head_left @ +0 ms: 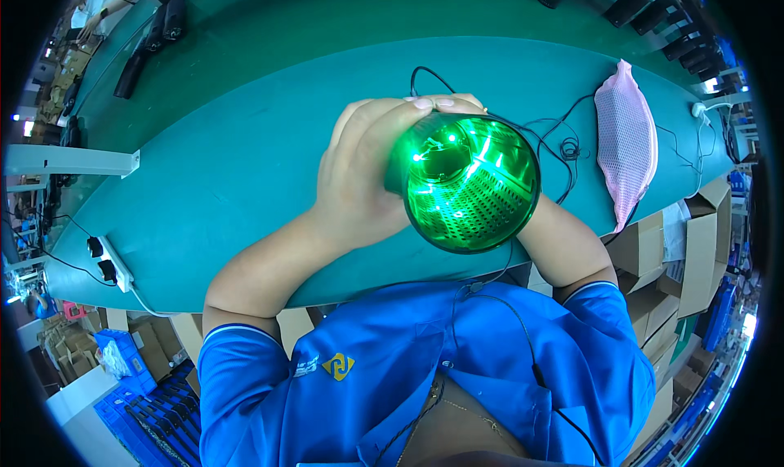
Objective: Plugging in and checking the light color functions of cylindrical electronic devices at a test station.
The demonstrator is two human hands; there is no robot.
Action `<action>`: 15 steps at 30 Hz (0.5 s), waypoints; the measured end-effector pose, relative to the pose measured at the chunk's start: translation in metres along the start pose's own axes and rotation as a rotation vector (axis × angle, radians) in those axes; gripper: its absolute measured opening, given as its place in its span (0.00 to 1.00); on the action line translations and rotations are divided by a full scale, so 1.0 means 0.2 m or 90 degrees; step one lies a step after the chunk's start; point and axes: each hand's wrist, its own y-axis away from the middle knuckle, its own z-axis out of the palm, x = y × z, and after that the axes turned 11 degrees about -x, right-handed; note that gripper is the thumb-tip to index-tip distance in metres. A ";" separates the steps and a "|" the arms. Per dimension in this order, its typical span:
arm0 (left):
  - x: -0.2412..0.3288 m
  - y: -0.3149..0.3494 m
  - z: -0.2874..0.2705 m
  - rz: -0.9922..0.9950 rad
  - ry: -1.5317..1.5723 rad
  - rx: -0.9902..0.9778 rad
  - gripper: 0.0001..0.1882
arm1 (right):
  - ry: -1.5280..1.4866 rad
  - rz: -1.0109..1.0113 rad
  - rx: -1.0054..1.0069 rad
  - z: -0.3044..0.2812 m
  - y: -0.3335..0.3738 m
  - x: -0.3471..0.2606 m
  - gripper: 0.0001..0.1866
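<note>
Above the green worktable [245,173], I hold a dark-rimmed cylinder [474,189] up close, its round end turned up toward me. Bright green light fills its inside, where a perforated grille and a few brighter light spots show. My left hand [359,153] is wrapped round its left side, with the fingers bent. On the far side, fingertips of my right hand [464,103] meet those of the left; the rest of that hand is hidden behind the cylinder. A thin black cable [425,72] loops on the table just beyond my hands.
At the right lies a pink mesh pouch [627,140], with a coiled black cable [569,147] left of it. A white power strip [113,264] sits at the left edge, near a white metal bracket [73,161]. Open cardboard boxes [694,255] stand lower right, a blue crate [126,361] lower left.
</note>
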 end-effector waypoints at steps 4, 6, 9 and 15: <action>0.00 0.00 0.00 0.011 0.008 0.002 0.37 | 0.027 -0.008 0.007 0.00 0.01 0.00 0.42; -0.01 0.00 0.00 0.015 0.003 0.000 0.37 | 0.041 -0.020 0.009 0.00 0.01 0.00 0.41; -0.01 0.00 0.01 0.020 -0.003 -0.003 0.37 | 0.055 -0.034 0.012 0.00 0.00 0.01 0.41; -0.01 0.00 0.01 0.032 -0.020 0.006 0.37 | 0.060 -0.035 0.013 0.00 0.00 0.01 0.41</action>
